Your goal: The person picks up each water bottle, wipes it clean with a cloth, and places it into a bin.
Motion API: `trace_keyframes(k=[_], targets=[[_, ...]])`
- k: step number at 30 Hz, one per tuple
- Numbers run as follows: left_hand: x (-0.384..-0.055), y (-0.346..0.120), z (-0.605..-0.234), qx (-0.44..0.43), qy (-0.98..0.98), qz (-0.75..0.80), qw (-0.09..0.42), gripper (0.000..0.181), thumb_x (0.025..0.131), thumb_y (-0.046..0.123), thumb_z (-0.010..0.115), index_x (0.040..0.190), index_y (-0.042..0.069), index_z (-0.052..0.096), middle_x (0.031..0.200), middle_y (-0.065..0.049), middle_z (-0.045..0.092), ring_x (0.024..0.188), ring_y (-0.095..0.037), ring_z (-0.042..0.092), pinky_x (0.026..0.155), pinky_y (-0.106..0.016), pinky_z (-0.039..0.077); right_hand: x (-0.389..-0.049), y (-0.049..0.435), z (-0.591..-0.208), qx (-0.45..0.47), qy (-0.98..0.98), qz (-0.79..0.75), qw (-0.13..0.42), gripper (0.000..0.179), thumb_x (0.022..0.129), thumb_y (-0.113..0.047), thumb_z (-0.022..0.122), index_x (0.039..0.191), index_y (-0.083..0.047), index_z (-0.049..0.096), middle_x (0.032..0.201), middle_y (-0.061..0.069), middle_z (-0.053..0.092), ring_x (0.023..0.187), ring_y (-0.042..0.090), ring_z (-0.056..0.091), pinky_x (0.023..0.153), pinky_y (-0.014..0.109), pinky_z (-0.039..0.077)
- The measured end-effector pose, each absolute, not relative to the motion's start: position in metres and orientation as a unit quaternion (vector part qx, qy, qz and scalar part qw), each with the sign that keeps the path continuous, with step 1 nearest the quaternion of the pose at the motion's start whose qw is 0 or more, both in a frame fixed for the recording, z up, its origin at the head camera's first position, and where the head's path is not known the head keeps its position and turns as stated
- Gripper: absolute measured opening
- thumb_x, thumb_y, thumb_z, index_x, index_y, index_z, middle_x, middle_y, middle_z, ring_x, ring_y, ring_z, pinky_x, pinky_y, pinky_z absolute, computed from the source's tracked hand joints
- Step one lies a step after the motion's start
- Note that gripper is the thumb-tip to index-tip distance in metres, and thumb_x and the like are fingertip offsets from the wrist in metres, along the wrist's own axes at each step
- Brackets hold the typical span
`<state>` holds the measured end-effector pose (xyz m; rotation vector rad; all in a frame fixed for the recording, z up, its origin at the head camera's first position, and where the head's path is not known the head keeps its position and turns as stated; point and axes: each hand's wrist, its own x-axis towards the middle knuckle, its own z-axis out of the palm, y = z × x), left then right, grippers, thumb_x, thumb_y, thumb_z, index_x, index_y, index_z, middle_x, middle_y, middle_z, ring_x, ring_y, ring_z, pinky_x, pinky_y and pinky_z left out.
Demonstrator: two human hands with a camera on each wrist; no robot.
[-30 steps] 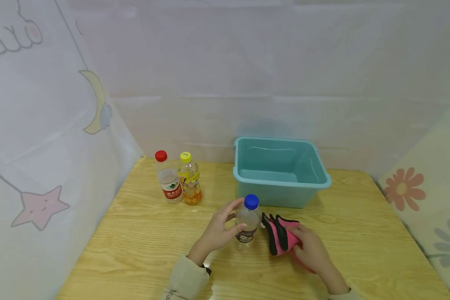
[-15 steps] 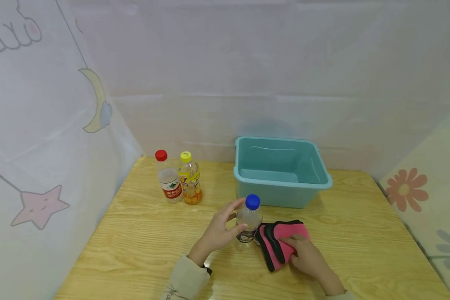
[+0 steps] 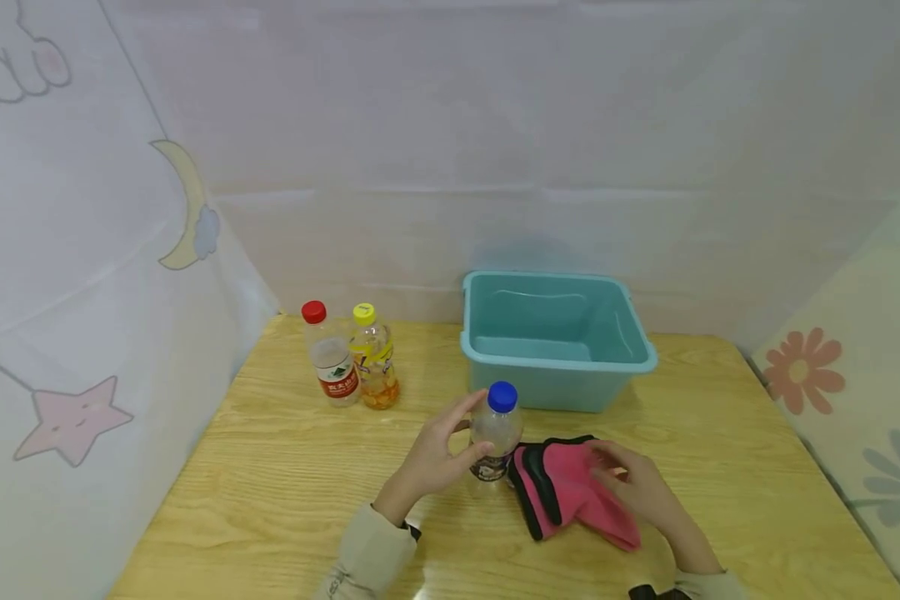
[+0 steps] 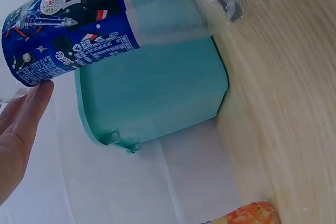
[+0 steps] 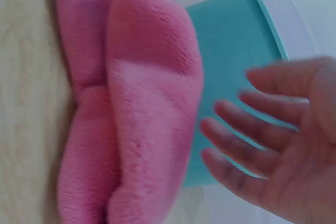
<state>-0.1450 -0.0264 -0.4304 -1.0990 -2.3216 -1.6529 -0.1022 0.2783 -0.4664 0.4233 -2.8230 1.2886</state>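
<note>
My left hand (image 3: pixel 431 458) holds a clear plastic drink bottle (image 3: pixel 495 429) with a blue cap, upright on the table, thumb in front and fingers behind. In the left wrist view the bottle (image 4: pixel 68 30) shows a dark blue printed label, and fingers of the left hand (image 4: pixel 21 135) touch its side near the label's edge. Right of the bottle lies a folded pink fluffy cloth (image 3: pixel 566 479) with black edging. Over its right part, my right hand (image 3: pixel 637 487) has loosely spread fingers and holds nothing. The right wrist view shows that hand (image 5: pixel 283 135) beside the cloth (image 5: pixel 152 93).
A teal plastic bin (image 3: pixel 540 379) stands behind the bottle and cloth, against the white backdrop. To the left are a red-capped bottle (image 3: pixel 333 367) and a yellow-capped bottle (image 3: pixel 375 367) with orange on its lower part. All stand on a wooden table (image 3: pixel 270 500).
My right hand has laid the pink cloth flatter on the table, let go of it, and drawn back to the right. The left hand stays at the bottle.
</note>
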Motion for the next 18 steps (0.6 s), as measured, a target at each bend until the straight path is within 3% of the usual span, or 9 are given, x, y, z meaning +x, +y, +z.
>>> trace_keyframes(k=[4,11,15,18], targets=[[-0.148,-0.028,-0.422,-0.367,-0.746,-0.552,0.064,0.059,0.086,0.012,0.064,0.137,0.002,0.037,0.136,-0.015,0.042,0.121,-0.028,0.043,0.088,-0.035,0.047,-0.109,0.284,-0.456,0.029,-0.880,0.470,0.061,0.043,0.093,-0.011,0.052,0.131,0.005,0.040,0.101,0.020,0.061,0.081,0.013,0.062,0.063,0.029,0.053],[-0.156,-0.028,-0.408,-0.399,-0.723,-0.553,0.110,0.061,0.090,0.034,0.057,0.136,0.000,0.037,0.135,-0.017,0.043,0.119,-0.028,0.045,0.086,-0.033,0.048,-0.130,0.298,-0.434,-0.041,-0.798,0.599,0.049,0.070,0.096,-0.029,0.046,0.144,0.003,0.006,0.084,-0.019,0.061,0.075,0.005,0.063,0.064,0.025,0.054],[-0.162,-0.026,-0.400,-0.423,-0.711,-0.545,0.134,0.062,0.090,0.035,0.055,0.135,-0.004,0.037,0.132,-0.019,0.045,0.116,-0.028,0.048,0.084,-0.033,0.049,-0.144,0.303,-0.427,-0.065,-0.742,0.666,0.036,0.077,0.095,-0.033,0.046,0.145,0.000,-0.003,0.079,-0.012,0.064,0.072,0.007,0.064,0.062,0.024,0.054],[-0.166,-0.024,-0.393,-0.439,-0.700,-0.543,0.150,0.057,0.088,0.019,0.062,0.133,-0.007,0.037,0.130,-0.021,0.046,0.113,-0.030,0.050,0.083,-0.033,0.050,-0.153,0.305,-0.422,-0.072,-0.710,0.699,0.028,0.079,0.094,-0.035,0.046,0.145,-0.002,-0.004,0.079,-0.007,0.065,0.071,0.008,0.064,0.061,0.024,0.054]])
